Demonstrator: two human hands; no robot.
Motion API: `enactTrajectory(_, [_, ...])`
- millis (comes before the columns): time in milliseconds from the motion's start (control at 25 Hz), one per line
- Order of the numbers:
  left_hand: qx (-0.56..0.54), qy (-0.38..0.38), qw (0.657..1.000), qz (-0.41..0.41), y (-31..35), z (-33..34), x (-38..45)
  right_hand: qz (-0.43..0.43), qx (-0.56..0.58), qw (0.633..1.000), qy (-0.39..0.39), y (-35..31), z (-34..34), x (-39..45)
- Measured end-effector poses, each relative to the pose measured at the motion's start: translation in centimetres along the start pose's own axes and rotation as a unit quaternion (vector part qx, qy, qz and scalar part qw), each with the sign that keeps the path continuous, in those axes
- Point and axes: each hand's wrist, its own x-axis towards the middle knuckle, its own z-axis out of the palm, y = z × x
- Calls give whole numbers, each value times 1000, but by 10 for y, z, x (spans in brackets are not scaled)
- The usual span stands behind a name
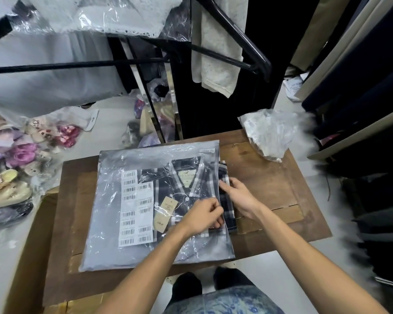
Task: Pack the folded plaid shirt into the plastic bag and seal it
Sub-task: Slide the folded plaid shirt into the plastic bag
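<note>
A clear plastic bag point(123, 250) with several barcode stickers lies flat on a low wooden table point(270, 177). The folded dark plaid shirt point(177, 189) is mostly inside it, collar toward the far side, a brown tag on its front. A strip of the shirt sticks out of the bag's open right edge. My left hand point(202, 217) pinches the bag's right edge near the opening. My right hand point(241, 196) presses flat against the protruding side of the shirt, fingers pointing left.
A crumpled plastic bag point(268, 132) sits at the table's far right corner. Bagged shoes and slippers point(16, 173) pile up on the left. A cardboard box point(32, 257) lies at the lower left. Clothes racks and hanging garments stand behind and to the right.
</note>
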Motion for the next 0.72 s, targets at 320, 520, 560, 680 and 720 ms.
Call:
enactTrajectory(320, [40, 1, 999, 10, 4, 1, -1, 18, 52, 998, 38, 2, -5, 3])
enactTrajectory(520, [84, 8, 996, 15, 9, -3, 0, 0, -57, 998, 37, 7, 16, 10])
enactTrajectory(560, [103, 7, 995, 17, 8, -4, 1, 10, -58, 998, 39, 3, 12, 7])
enactTrajectory(680, [149, 7, 988, 29, 5, -6, 1, 29, 51, 998, 23, -8, -11, 1])
enactTrajectory(720, [152, 7, 988, 29, 5, -6, 2, 33, 89, 995, -12, -10, -18, -2])
